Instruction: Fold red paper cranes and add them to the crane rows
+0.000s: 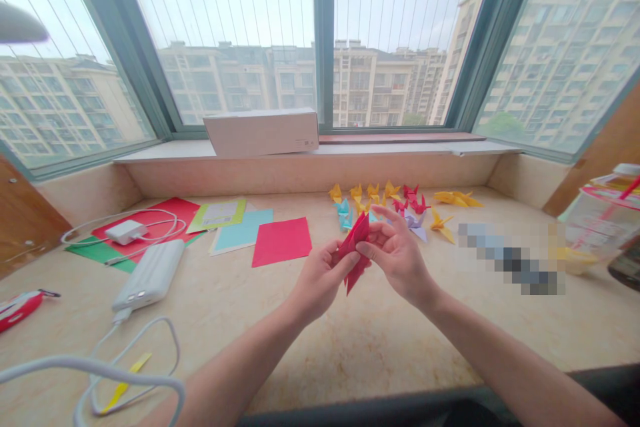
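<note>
Head view: a wide window (325, 40) is seen across the far side, with apartment buildings (377, 80) framed behind its glass. Below it, a marbled counter (390, 340) is spread from left to right. A long white box (263, 135) is set on the far ledge, left of the middle. On the left of the counter, a large red sheet (183, 215) is partly laid over a green sheet (93, 255). At the far right, a clear plastic cup (597, 217) is placed.

Near the middle, the left hand (317, 280) and the right hand (405, 260) are brought close together above the counter. The fingers of the left are closed on a folded red paper, its thumb laid on the front; by the right thumb and fingers the same paper is pinched from the other side, the index finger being held slightly raised. How the fingers are placed behind cannot be told.

A white power bank (151, 272) is left lying on the left; a square crimson sheet (283, 242) is laid flat nearer the hands. The folded red paper (357, 232) is held tilted between both hands. Just beyond, small paper cranes (393, 189) are grouped, made in yellow, red, blue and purple.
</note>
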Motion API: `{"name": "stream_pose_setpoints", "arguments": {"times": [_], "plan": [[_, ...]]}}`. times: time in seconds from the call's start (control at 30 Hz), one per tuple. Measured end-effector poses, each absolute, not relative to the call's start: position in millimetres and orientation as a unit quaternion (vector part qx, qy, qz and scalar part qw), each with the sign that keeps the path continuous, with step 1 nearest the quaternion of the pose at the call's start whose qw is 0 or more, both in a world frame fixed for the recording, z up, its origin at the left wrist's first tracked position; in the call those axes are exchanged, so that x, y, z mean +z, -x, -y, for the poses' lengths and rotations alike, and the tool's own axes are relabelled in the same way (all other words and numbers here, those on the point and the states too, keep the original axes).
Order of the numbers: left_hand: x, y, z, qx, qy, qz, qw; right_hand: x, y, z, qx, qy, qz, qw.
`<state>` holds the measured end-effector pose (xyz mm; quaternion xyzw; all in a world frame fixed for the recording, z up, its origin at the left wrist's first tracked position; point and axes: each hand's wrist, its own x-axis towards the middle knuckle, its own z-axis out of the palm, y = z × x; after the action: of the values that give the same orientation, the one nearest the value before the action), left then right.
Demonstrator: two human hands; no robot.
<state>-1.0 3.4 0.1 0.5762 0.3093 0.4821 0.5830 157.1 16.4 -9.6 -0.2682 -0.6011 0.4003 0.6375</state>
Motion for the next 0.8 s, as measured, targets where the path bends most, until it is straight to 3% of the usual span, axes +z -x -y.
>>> {"name": "stream_pose_setpoints", "arguments": {"times": [0.3, 0.8], "plan": [[-0.6, 1.8, -5.2, 0.482, -0.582, -0.319, 0.572, -7.8, -163.1, -13.7, 0.342, 0.402, 0.632, 0.567], [-4.8, 0.9, -5.6, 0.468, -0.612, -0.313, 0.555, 2.2, -165.1, -8.9, 0.361, 0.408, 0.654, 0.525]]}}
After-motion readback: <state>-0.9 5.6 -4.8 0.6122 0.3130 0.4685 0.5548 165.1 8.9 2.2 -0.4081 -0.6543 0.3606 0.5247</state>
